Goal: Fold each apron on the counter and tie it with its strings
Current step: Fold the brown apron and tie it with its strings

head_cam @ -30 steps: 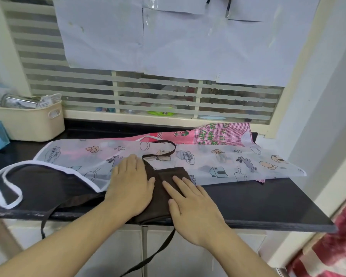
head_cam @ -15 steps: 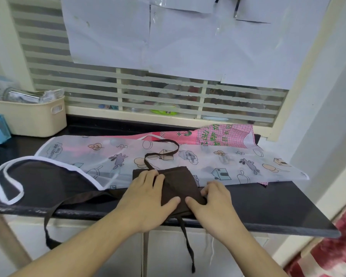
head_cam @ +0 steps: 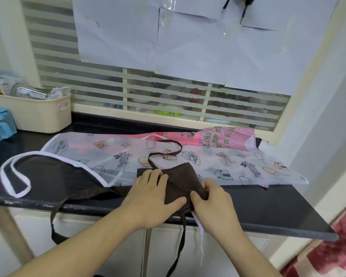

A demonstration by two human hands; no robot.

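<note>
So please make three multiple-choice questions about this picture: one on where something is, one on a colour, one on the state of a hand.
1. Where is the cream basket?
A. far left of the counter
B. on the floor
C. on the printed apron

2. What colour is the folded apron under the hands?
A. white
B. dark brown
C. green

3. What is the right hand doing?
A. hanging idle
B. lying flat on the counter
C. pinching the folded apron's edge

Answers: 1 A, it stands at the left by the window; 2 B, the bundle is dark brown; 3 C, its fingers curl round the cloth while the left hand presses flat on it.
</note>
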